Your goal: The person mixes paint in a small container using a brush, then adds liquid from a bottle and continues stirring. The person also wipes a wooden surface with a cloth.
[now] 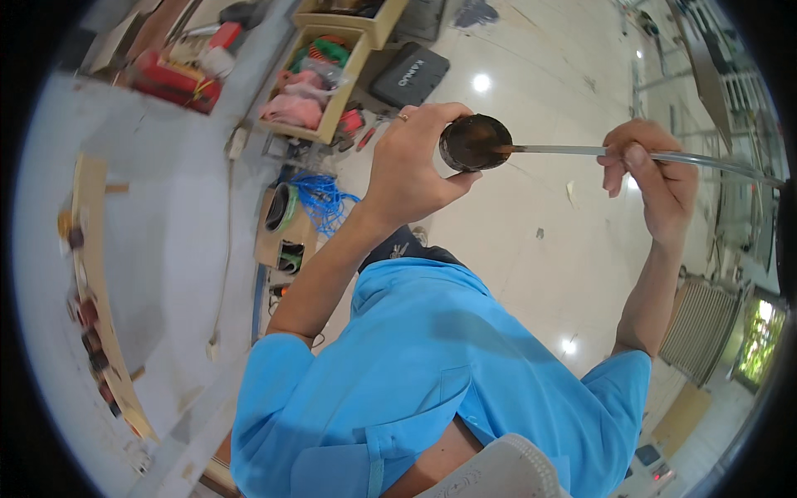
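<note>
My left hand (415, 162) is closed around a small dark round cup (455, 147), whose open mouth faces up at me. Its inside is dark brown; I cannot make out what it contains. A long, thin, translucent tube (556, 150) runs from the cup out past the right side, bending slightly. Its brownish end reaches into the cup's mouth. Well to the right of the cup, my right hand (652, 178) pinches this tube between thumb and fingers. Both hands are held up over the pale floor, apart from each other.
At upper left, a drawer (361, 62) holds pink and green things beside a black case (410, 75). Blue cable (324, 199) lies near a cardboard box (267, 236). A wooden rack (87, 195) with rolls is on the left wall. Metal racks (739, 91) stand right.
</note>
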A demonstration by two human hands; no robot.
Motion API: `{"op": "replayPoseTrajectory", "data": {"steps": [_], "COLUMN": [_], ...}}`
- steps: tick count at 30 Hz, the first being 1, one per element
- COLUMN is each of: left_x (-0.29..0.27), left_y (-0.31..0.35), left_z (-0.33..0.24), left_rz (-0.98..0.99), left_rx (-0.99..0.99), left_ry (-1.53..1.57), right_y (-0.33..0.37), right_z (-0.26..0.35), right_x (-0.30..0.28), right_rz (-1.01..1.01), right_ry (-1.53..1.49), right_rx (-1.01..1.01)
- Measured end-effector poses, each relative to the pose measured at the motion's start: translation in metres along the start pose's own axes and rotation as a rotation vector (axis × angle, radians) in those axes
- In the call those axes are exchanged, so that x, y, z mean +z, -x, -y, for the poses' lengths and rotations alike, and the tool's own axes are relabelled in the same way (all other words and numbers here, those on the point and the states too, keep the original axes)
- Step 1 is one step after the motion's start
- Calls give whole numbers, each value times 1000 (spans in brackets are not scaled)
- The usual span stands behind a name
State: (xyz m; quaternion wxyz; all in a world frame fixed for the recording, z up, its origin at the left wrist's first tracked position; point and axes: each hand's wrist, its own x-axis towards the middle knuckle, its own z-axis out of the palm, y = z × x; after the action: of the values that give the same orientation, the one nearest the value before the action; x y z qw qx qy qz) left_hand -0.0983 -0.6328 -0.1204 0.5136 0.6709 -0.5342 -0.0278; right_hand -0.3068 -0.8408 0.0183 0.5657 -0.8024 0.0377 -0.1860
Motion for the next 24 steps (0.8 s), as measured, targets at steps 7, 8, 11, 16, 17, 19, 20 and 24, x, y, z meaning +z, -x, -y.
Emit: {"op": "replayPoseTrajectory", "data": {"steps": [7,8,11,16,17,19,20,24], "left_x": [106,120,155,208,219,237,246,283], "left_y": [-97,-113,-163,-246,-262,-287,-300,-354], "left_z": [28,35,59,87,91,97,98,115], "left_rz": [125,130,161,199,186,188,196,224], "left_rx": [63,63,72,102,123,139,142,136], "left_ry": [109,128,167,146,135,128,127,148], "right_y": [3,-1,-19,-66,-76,-90,-96,-117], "right_z": [-56,-65,-86,-123,-135,-148,-153,-158], "right_x": [-86,-100,-148,-204,-210,-225,-235,-289], "right_rz": [-197,-202,-269,-513,-564,-653,-691,-866], "right_ry": [163,185,165,209,221,242,255,331], "right_rx": [119,143,114,153,197,272,292,329]}}
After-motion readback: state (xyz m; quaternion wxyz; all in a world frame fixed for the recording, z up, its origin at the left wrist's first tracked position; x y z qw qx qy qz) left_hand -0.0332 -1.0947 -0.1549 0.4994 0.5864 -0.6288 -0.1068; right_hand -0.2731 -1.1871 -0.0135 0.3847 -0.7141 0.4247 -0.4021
